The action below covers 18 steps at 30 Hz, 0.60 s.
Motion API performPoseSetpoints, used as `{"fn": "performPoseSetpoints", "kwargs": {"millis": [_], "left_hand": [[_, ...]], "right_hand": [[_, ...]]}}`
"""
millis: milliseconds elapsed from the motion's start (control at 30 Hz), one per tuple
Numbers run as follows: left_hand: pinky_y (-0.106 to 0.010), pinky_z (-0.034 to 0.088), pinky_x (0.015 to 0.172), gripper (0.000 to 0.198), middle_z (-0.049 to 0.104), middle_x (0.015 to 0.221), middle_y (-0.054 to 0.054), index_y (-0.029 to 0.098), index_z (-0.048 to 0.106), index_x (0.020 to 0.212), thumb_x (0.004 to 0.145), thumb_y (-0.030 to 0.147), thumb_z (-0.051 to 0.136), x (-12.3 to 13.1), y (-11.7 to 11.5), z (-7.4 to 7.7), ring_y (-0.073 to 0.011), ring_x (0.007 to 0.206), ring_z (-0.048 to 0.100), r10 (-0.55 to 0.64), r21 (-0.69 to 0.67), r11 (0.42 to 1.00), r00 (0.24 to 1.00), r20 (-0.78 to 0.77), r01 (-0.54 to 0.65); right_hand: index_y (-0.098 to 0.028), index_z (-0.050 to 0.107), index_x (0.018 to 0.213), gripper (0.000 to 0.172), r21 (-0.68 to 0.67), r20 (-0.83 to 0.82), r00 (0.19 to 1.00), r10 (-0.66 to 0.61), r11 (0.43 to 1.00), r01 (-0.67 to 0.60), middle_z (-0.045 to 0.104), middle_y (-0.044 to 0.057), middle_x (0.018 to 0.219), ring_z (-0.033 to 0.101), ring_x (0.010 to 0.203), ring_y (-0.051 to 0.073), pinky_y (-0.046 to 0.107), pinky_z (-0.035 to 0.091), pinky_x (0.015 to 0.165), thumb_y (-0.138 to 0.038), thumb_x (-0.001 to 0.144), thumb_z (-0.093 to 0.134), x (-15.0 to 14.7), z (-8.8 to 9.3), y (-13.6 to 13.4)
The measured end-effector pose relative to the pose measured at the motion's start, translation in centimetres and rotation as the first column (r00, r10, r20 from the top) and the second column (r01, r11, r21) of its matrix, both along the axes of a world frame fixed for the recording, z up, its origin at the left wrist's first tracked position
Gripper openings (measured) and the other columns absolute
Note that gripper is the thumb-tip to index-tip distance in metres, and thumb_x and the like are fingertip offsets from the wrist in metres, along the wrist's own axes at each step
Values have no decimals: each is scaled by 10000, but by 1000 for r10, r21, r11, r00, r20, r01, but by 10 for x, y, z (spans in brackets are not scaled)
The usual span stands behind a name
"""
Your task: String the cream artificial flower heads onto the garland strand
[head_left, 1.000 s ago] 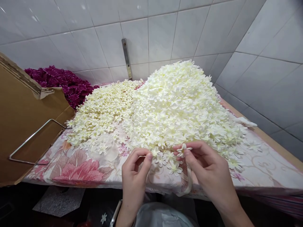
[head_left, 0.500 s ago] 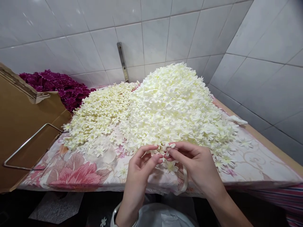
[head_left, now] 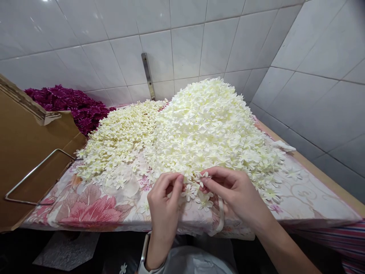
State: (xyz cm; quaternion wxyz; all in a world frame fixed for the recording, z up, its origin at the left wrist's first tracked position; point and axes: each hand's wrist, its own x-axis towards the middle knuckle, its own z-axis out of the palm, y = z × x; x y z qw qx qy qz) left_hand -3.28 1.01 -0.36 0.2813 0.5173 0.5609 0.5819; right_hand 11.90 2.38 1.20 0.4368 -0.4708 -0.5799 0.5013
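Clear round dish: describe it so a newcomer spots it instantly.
Start at the tall pile of cream flowers on the floral cloth. Left of it, at the near edge of the flatter heap, lies the clear round dish, the only see-through thing.

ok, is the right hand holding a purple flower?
No, the right hand pinches a small white flower; the purple flowers lie at the far left.

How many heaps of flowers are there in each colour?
Cream-white: 2, the tall heap and the flat heap
Purple: 1, the purple heap
Total: 3 heaps
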Motion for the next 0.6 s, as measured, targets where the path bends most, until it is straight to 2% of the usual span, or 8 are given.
{"fn": "performPoseSetpoints", "kwargs": {"millis": [100, 200, 300, 467, 600], "left_hand": [[-221, 460, 599, 104, 631, 745, -15, 186, 642, 763, 802, 261, 582, -9, 7, 4, -129, 624, 594, 146, 116, 985, 973, -178, -127], [-246, 472, 651, 146, 652, 816, -45, 179, 659, 850, 825, 275, 553, -18, 20, 11, -152, 694, 613, 278, 236, 951, 886, -372, -199], [-271, 470, 656, 206, 661, 855, -72, 174, 668, 896, 846, 301, 514, -23, 32, 14, -171, 707, 615, 397, 319, 908, 795, -458, -270], [-298, 450, 615, 286, 657, 915, -116, 166, 669, 954, 865, 354, 473, -24, 41, 7, -227, 759, 627, 444, 343, 893, 699, -560, -292], [-274, 433, 575, 246, 659, 903, -108, 177, 666, 951, 880, 263, 447, -28, 40, 1, -214, 727, 629, 426, 340, 902, 668, -610, -265]], "right_hand": [[-159, 669, 692, 232, 57, 52, 996, -66, 996, 63, 647, 25, 636, 611, 575, 133, 211, 494, 538, -389, 712, 686, 11, 16, 12], [-159, 674, 649, 289, 130, 137, 987, -80, 990, 63, 644, 35, 612, 609, 554, 136, 231, 506, 539, -444, 656, 718, 20, 37, 36], [-144, 642, 614, 332, 161, 178, 981, -83, 986, 54, 628, 39, 572, 610, 537, 143, 246, 504, 531, -454, 586, 759, 24, 53, 67], [-131, 582, 612, 351, 216, 185, 982, -21, 976, -20, 597, 22, 562, 584, 528, 123, 243, 484, 522, -432, 584, 760, 22, 56, 107], [-128, 631, 706, 272, 258, 186, 981, 54, 961, -102, 610, 28, 664, 577, 598, 111, 251, 499, 594, -397, 691, 671, 21, 57, 111]]}}
